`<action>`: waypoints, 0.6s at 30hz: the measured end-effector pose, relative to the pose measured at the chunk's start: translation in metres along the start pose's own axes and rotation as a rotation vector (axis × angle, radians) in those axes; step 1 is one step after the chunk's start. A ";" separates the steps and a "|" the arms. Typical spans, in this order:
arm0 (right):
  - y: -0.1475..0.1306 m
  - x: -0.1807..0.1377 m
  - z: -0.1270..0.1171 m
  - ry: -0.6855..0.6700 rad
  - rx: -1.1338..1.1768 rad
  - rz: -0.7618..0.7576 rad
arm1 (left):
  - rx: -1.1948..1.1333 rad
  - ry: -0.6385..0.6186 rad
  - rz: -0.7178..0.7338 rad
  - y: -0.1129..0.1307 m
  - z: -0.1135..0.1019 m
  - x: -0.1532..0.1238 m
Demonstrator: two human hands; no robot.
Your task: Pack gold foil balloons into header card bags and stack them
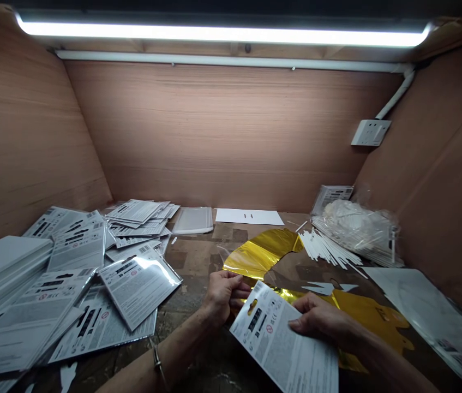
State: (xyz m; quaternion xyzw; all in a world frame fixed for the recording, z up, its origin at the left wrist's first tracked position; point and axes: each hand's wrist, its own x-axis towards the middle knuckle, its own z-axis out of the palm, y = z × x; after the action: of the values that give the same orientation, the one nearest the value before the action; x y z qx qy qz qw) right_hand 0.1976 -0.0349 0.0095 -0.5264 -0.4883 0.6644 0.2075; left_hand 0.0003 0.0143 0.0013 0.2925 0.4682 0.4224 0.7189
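In the head view, my right hand (323, 319) grips a white printed backing card (277, 341) with a hang slot, its thumb on the printed face. The card is tilted, and its lower end runs out of the frame. Left of it, my left hand (222, 295) is closed, its fingers pinching gold foil (283, 295) behind the card's upper corner. How much of that foil the fingers hold is partly hidden. A curved gold foil piece (261, 254) lies just beyond, and a flat gold cutout (372, 322) rests under and beside my right wrist.
Printed cards in clear sleeves (138, 284) are piled at left beside a white stack (7, 262). White sticks (327, 245) and a plastic bag (355, 218) lie at right. A white card (249, 216) is at the back. Wooden walls (231, 131) enclose the table.
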 end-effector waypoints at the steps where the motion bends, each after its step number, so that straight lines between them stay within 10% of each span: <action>1: 0.001 -0.002 -0.001 0.003 0.008 0.001 | -0.003 0.003 -0.001 0.001 -0.001 0.000; 18: 0.002 -0.003 0.006 0.006 0.075 0.029 | 0.026 -0.035 0.065 0.000 0.001 -0.009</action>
State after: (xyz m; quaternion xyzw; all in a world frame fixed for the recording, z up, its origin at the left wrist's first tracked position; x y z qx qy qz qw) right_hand 0.1941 -0.0408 0.0095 -0.5271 -0.4549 0.6836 0.2190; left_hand -0.0007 0.0066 0.0056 0.3241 0.4512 0.4341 0.7092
